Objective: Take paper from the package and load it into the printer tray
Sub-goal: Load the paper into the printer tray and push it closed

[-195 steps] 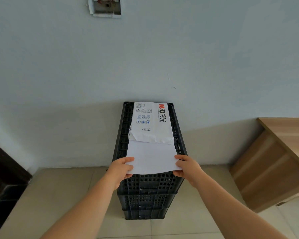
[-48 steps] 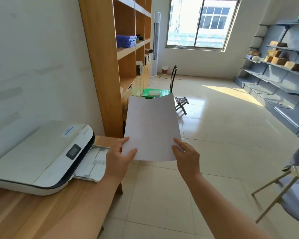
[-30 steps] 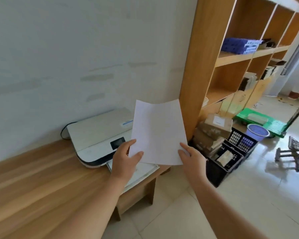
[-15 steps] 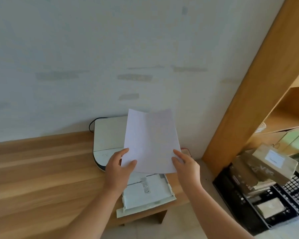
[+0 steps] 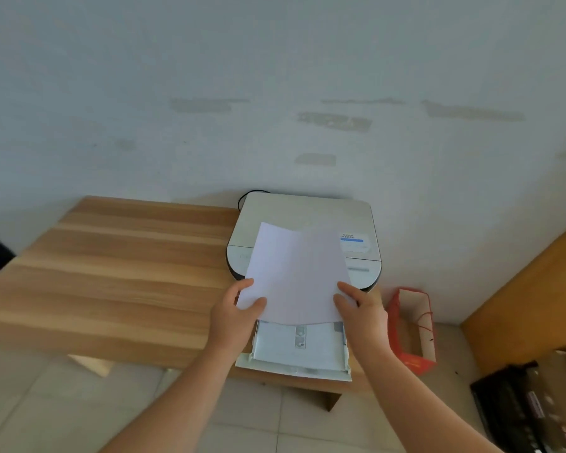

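Note:
I hold a thin stack of white paper [image 5: 296, 273] in the air with both hands, tilted up above the printer. My left hand [image 5: 234, 310] grips its lower left corner and my right hand [image 5: 360, 308] grips its lower right corner. The white printer [image 5: 307, 214] sits on the right end of a wooden table, against the wall. Its paper tray [image 5: 296, 351] is pulled out toward me, just below the paper's near edge. The package is out of view.
The wooden table [image 5: 111, 273] stretches left of the printer. A red paper bag [image 5: 412, 328] stands on the floor to the right. A wooden shelf side [image 5: 536, 305] and a black crate [image 5: 520, 410] are at far right. The wall is right behind the printer.
My view has swung to face the printer squarely. The paper has come lower and closer over the printer and its pulled-out tray, still held in both hands.

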